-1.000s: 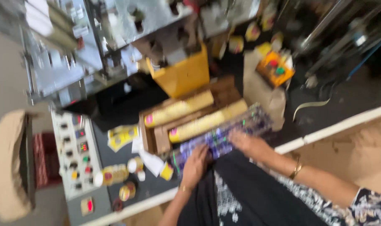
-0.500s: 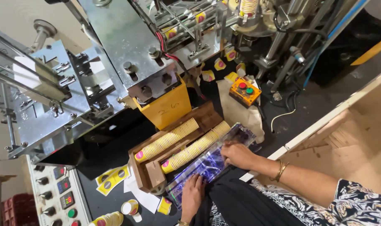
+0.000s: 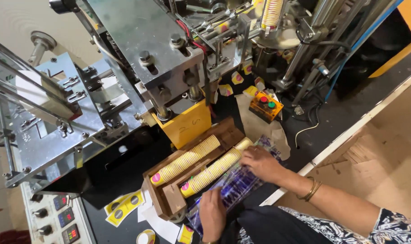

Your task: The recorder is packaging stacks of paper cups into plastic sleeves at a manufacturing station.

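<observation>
Two cup stacks (image 3: 201, 167) in wooden tray (image 3: 169, 201) | right hand (image 3: 259, 163), left hand (image 3: 213, 213) fingers flat, open on plastic sleeve (image 3: 234, 187)

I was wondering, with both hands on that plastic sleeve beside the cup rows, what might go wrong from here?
1. The right hand rests against the end of the near row of stacked cups; a nudge could push the row out of its wooden tray.
2. The left hand presses the clear printed sleeve, which lies near the table edge and might slide off.
3. Loose yellow blanks lie nearby and could get swept away.
</observation>
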